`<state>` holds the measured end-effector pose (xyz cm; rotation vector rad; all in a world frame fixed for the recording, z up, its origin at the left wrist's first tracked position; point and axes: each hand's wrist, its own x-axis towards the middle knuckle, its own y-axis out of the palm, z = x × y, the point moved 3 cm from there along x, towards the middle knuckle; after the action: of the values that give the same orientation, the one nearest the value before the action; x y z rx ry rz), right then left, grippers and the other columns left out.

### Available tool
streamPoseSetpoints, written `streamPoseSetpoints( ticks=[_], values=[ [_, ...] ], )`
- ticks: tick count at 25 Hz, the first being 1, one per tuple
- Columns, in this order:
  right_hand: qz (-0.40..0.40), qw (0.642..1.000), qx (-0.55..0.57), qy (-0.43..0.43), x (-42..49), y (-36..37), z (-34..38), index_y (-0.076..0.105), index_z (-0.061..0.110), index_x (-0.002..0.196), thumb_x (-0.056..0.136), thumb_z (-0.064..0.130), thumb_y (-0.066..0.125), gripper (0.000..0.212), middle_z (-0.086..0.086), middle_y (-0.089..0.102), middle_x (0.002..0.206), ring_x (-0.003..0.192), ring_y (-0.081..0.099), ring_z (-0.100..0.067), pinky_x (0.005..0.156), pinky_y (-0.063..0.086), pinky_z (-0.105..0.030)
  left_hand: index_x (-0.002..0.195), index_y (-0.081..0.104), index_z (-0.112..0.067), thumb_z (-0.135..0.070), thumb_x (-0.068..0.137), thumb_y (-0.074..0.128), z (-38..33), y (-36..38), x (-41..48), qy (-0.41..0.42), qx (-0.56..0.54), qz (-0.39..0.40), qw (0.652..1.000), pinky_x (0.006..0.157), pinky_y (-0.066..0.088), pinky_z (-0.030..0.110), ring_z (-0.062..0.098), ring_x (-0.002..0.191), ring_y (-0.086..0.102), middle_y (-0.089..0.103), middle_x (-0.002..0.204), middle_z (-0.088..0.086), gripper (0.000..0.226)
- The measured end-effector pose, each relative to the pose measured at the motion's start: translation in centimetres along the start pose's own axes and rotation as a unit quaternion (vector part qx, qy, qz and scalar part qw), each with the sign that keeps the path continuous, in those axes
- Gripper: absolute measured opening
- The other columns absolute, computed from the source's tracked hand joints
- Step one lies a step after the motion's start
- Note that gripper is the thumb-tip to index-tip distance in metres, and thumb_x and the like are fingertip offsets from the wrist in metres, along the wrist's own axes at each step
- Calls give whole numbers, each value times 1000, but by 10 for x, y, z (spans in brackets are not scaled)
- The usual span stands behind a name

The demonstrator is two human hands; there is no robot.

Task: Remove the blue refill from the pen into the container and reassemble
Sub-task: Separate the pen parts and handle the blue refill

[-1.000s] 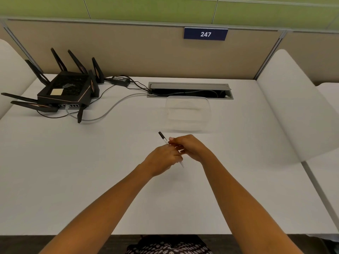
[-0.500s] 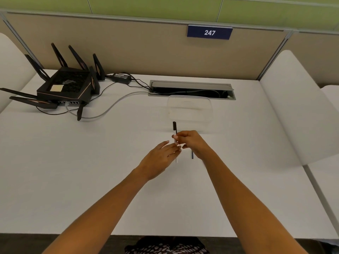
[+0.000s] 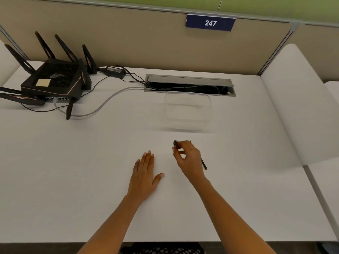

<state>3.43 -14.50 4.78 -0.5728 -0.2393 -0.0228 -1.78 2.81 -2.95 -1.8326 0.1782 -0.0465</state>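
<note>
Left hand [image 3: 145, 173] flat on the white table [image 3: 73, 171], palm down, fingers together and stretched forward, thumb out to the side, nothing under or in it. Right hand [image 3: 187, 158] just beside it, raised a little, fingers curled around thin dark pen parts [image 3: 175, 143]: a blurred black tip poking out past the fingertips toward the far edge, and a slim dark rod [image 3: 204, 164] slanting out behind the hand near the wrist. Unclear whether one piece or two, and no blue colour to be made out. Beyond the right hand, apart from it, a clear plastic container [image 3: 189, 110] sitting upright on the table, looking empty, nearly invisible against the white surface.

Behind the container, a grey cable hatch [image 3: 189, 82] sunk in the table, lid tipped open, wires inside. At far left, a black router [image 3: 53, 79] with several angled antennas and a small yellow note on top; a grey cable [image 3: 102, 105] looping from it to the hatch, black leads and a power brick [image 3: 114, 70] alongside. Tan partition [image 3: 128, 43] along the far edge, carrying a navy plate [image 3: 210, 22] reading 247, green panel above. White curved divider [image 3: 300, 99] at the right. Patterned dark fabric at the near edge, below the forearms.
</note>
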Motion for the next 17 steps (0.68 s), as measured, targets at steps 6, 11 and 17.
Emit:
streamPoseSetpoints(
  ticks=[6, 11, 17],
  values=[
    [-62, 998, 22, 12, 7, -17, 11, 68, 5, 97, 90, 6, 64, 8, -3, 70, 90, 85, 68, -12, 79, 56, -18, 148, 16, -2, -62, 92, 24, -3, 6, 0, -23, 26, 1, 999, 116, 19, 46, 26, 145, 9, 13, 157, 14, 82],
    [-28, 999, -40, 4, -1, -5, 12, 67, 6, 96, 89, 11, 65, 9, -5, 71, 89, 82, 69, -16, 76, 60, -33, 148, 14, -2, -62, 92, 22, -4, 5, 1, -25, 29, 8, 999, 116, 16, 46, 25, 146, 8, 12, 158, 14, 83],
    [-41, 998, 4, 46, 15, -23, 18, 69, 3, 94, 87, 9, 68, 10, 1, 71, 84, 78, 70, -15, 73, 58, -23, 148, 17, -2, -63, 92, 19, -4, 6, 1, -24, 21, 18, 999, 115, 19, 46, 25, 145, 10, 14, 157, 14, 83]
  ],
)
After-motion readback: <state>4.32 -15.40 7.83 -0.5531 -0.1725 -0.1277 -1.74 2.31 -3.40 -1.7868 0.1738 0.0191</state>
